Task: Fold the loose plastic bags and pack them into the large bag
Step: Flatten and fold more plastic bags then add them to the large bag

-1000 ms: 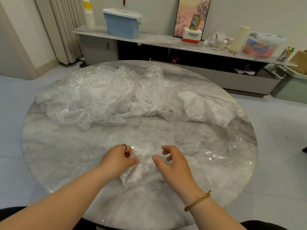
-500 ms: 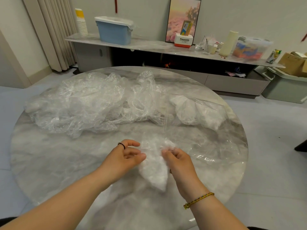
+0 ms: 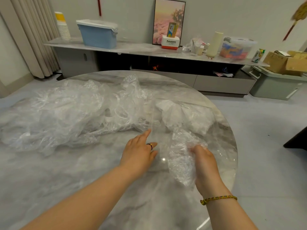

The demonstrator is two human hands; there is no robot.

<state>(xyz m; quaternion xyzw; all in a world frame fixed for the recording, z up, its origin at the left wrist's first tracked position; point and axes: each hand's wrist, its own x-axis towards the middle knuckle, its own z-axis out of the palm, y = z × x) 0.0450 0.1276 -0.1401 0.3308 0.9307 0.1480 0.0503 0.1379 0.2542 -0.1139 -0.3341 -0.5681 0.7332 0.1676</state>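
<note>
A folded clear plastic bag [image 3: 181, 156] hangs from my right hand [image 3: 205, 165], which grips its right edge above the table's right side. My left hand [image 3: 141, 152] is stretched out with straight fingers, its fingertip touching the left edge of the large clear bag [image 3: 187, 118]. That large bag lies flat on the right of the round marble table [image 3: 66, 180] and holds several folded white bags. A heap of loose crumpled plastic bags [image 3: 66, 113] covers the table's far left and middle.
Behind the table runs a long low cabinet [image 3: 149, 52] with a blue bin [image 3: 98, 35], paper cups, a picture and containers. A grey storage box [image 3: 274, 85] with a cardboard box on it stands on the floor at the right.
My right hand has lifted the folded bag rightward toward the large bag. My left hand let go of it and reached forward to the large bag's edge.
</note>
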